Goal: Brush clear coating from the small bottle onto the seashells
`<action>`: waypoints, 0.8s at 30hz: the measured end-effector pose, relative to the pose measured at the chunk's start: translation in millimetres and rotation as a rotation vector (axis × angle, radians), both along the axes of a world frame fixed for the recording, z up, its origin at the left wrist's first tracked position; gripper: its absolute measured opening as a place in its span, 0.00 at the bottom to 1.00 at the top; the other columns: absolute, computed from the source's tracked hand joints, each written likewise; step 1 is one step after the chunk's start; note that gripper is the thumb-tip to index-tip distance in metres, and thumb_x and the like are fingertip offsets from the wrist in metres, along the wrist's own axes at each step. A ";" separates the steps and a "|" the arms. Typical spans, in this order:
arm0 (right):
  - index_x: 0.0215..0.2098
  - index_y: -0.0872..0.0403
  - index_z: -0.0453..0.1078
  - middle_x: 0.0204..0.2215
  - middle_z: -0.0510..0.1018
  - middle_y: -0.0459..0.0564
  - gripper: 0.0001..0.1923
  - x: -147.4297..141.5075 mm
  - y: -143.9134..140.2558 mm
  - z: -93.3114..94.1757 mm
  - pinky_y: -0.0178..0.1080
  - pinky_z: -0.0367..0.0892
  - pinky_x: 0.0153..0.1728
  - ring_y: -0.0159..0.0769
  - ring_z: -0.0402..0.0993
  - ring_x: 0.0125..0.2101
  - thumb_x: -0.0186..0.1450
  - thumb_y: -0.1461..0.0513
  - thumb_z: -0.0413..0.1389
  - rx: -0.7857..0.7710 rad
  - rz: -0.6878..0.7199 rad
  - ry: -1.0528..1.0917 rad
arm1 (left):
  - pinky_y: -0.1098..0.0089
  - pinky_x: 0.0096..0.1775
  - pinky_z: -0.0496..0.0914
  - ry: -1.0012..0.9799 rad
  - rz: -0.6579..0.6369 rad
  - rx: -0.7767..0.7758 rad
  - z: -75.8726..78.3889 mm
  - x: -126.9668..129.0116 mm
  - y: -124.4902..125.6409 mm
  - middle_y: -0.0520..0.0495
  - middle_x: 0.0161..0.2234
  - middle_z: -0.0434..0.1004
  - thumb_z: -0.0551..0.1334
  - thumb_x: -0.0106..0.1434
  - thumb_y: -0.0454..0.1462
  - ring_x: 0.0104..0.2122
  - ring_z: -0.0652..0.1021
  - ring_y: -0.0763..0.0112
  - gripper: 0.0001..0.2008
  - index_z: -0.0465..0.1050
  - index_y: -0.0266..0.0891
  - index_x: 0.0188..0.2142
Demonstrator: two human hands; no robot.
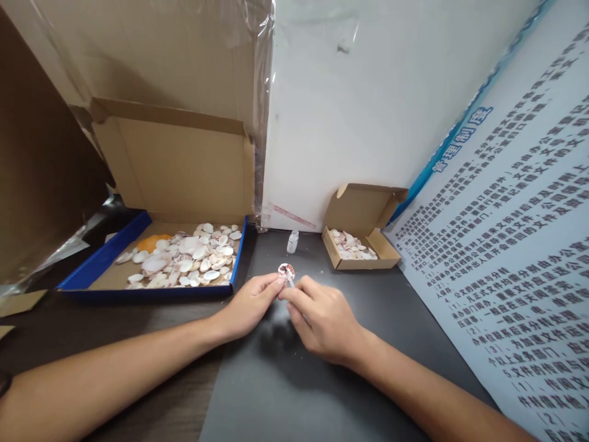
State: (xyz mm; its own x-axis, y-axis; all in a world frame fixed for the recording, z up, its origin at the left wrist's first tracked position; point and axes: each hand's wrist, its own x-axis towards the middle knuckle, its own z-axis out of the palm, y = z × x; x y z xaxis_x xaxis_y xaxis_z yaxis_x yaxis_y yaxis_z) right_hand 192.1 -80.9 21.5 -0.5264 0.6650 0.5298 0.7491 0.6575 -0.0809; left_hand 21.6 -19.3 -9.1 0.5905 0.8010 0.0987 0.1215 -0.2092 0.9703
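Over the dark mat, my left hand [253, 305] pinches a small seashell [286, 270] by its lower left edge; its inside is whitish with reddish-brown markings. My right hand [324, 316] is closed round a slim pale stick [291, 281], whose tip meets the shell or lies just in front of it. What the tip is like is too small to tell. A little beyond the shell stands a small whitish bottle [292, 242], upright and not touched by either hand.
A blue-edged cardboard box [147, 293] of shells [193, 255] stands open at the left. Farther right is a smaller open carton [368, 264] of shells. A white board [317, 123] rises behind, and a printed panel [515, 202] leans along the right.
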 end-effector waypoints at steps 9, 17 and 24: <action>0.39 0.55 0.72 0.27 0.71 0.48 0.15 -0.1 0.7 -1.7 0.35 0.56 0.26 0.34 0.64 0.24 0.71 0.63 0.43 0.073 0.000 -0.027 | 0.73 0.31 0.60 0.013 0.012 0.009 0.1 -0.6 -0.2 0.54 0.25 0.60 0.50 0.67 0.46 0.27 0.62 0.73 0.18 0.61 0.38 0.26; 0.37 0.54 0.72 0.26 0.71 0.48 0.15 1.0 1.0 -2.4 0.36 0.55 0.26 0.34 0.63 0.23 0.71 0.63 0.44 0.064 0.030 -0.050 | 0.73 0.31 0.61 0.008 0.003 0.018 0.2 -0.7 0.8 0.54 0.25 0.61 0.50 0.68 0.46 0.27 0.63 0.73 0.18 0.60 0.38 0.25; 0.37 0.54 0.72 0.26 0.70 0.47 0.15 1.2 1.0 -1.1 0.35 0.55 0.26 0.33 0.63 0.23 0.71 0.63 0.44 0.074 0.033 -0.039 | 0.73 0.29 0.60 0.007 0.005 0.002 -0.9 -0.1 0.4 0.54 0.24 0.59 0.50 0.67 0.47 0.26 0.61 0.73 0.18 0.59 0.39 0.25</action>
